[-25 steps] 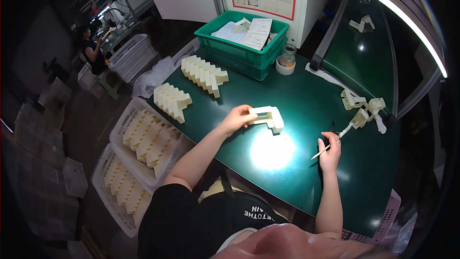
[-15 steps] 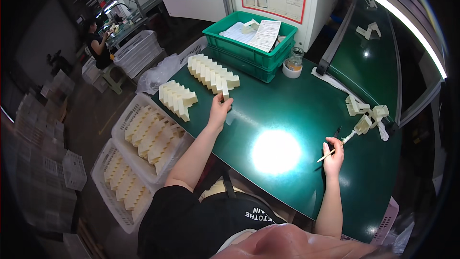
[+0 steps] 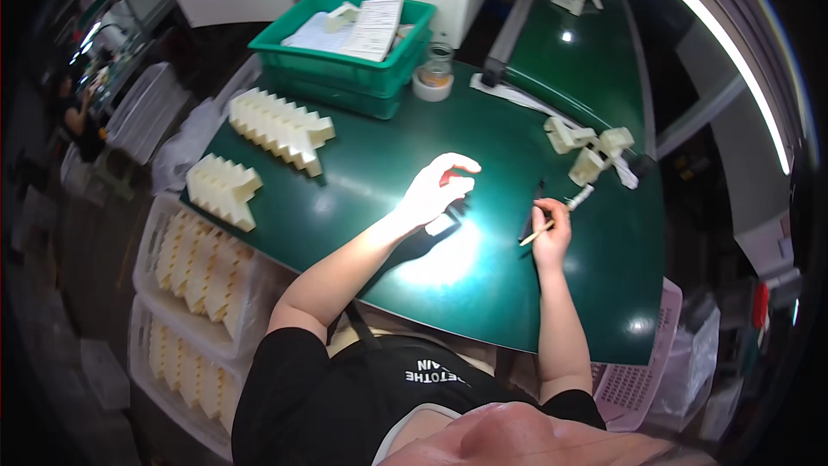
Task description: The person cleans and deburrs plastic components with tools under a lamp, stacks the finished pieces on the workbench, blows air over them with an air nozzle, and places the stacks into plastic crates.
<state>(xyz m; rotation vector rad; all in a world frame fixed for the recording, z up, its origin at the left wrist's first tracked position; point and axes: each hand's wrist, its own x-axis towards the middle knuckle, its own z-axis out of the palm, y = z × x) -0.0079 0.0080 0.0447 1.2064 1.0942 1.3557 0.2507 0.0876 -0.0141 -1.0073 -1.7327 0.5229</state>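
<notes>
My left hand (image 3: 438, 192) is over the middle of the green table (image 3: 362, 190), thumb and forefinger apart, holding nothing. A small pale patch shows on the tabletop just below it. My right hand (image 3: 552, 231) grips a thin wooden stick (image 3: 536, 234) with a white end. Beside its fingers lies a slim dark object. Beyond that hand is a cluster of cream angled plastic parts (image 3: 586, 167). At the far left stand a longer row of nested cream parts (image 3: 278, 128) and a shorter row (image 3: 222, 190).
Stacked green bins (image 3: 332, 78) with papers and a glass jar (image 3: 436, 65) in a white holder stand at the back. A conveyor belt (image 3: 565, 60) runs at back right. White crates (image 3: 237, 324) of parts sit left, a pink basket (image 3: 642, 384) right. Another person sits far left.
My left hand has let go of the end part of the longer row and moved right, over the table's middle. The right hand still holds the stick. The whole view has shifted.
</notes>
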